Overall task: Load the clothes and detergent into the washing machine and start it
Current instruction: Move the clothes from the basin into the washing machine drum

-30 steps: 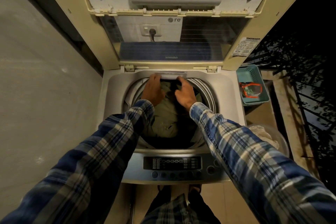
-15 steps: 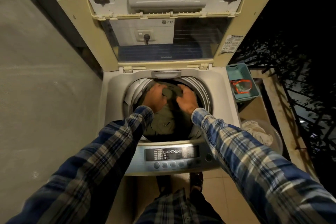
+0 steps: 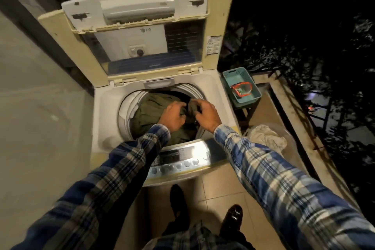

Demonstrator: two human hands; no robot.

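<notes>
A top-loading washing machine (image 3: 105,107) stands with its lid (image 3: 142,32) raised upright. Olive-green clothes (image 3: 151,111) fill its drum. My left hand (image 3: 174,114) presses on the clothes near the drum's middle, fingers curled into the fabric. Just to its right, my right hand (image 3: 206,112) hovers over a dark fold, fingers bent and apart. The control panel (image 3: 180,160) with its row of round buttons lies below my wrists. A teal basket (image 3: 227,76) right of the machine holds a red-rimmed pouch (image 3: 242,89).
A clear tub with pale cloth (image 3: 267,137) sits on the floor at the machine's right. A railing and ledge (image 3: 298,107) run along the right side. A plain wall (image 3: 40,107) closes the left. My shoes (image 3: 231,219) stand on the tiled floor.
Both hands have drawn back from the drum's far rim toward its middle over the clothes. The view has swung, so the machine now sits further left.
</notes>
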